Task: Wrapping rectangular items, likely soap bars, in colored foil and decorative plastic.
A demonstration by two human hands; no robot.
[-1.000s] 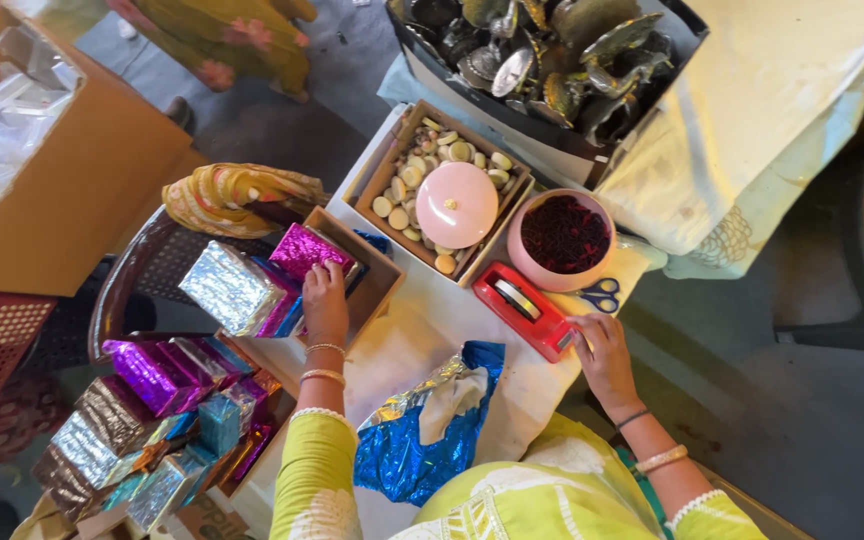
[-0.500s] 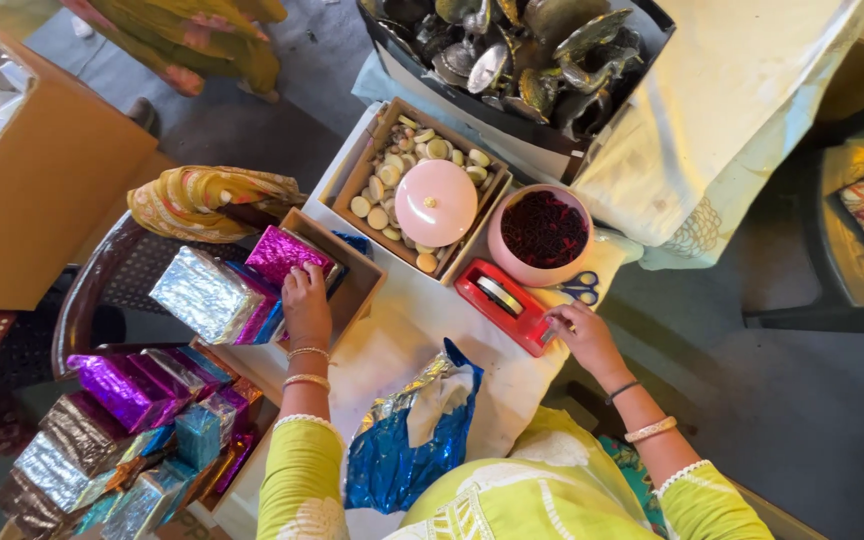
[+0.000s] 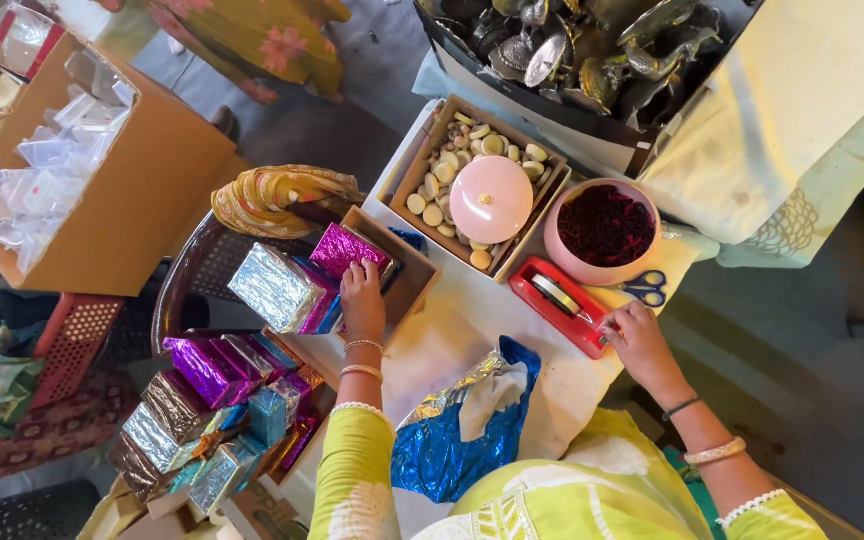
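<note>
Single head-worn view, aimed steeply down from above onto table (image 3: 472, 330). Left hand (image 3: 362, 298) and right hand (image 3: 638, 342) seen at arm's length, mid-frame. Floor shown beyond both hands. No second view supplied.

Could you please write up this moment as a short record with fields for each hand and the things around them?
Left hand: rests on a magenta foil-wrapped box in an open cardboard box
Right hand: fingers at the end of a red tape dispenser
Lap: crumpled blue foil sheet
Table: pink bowl of dark red bits, scissors, pink round lid
Left side: stacked foil-wrapped boxes
</note>
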